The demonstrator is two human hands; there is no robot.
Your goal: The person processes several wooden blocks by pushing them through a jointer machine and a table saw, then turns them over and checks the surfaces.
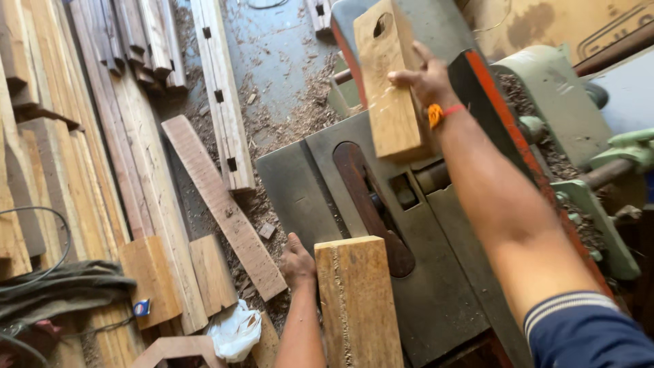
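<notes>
Right hand (428, 76) is what we see first: it grasps a short wooden block (390, 88) with a slot cut near its far end, the fingers wrapped over its right edge, and an orange band sits on the wrist. We use the grey metal machine bench (449, 286) as our landmark. The block stands tilted on the far part of this bench, just beyond the dark oval opening (371, 204) in the bench top. Our left hand (298, 262) is at the near left edge of the bench, pressed against the left side of a thick wooden plank (357, 300) that lies on the near part of the bench. The fingers of this hand are hidden behind the plank, so it seems to grip the plank, but we cannot tell for sure. An orange-red rail (507, 129) runs along the right side of the bench. Left of the bench, the floor (279, 48) is covered with sawdust and shavings, and many long boards (136, 163) lie there side by side. A white crumpled bag (235, 332) lies near the left corner of the bench.
</notes>
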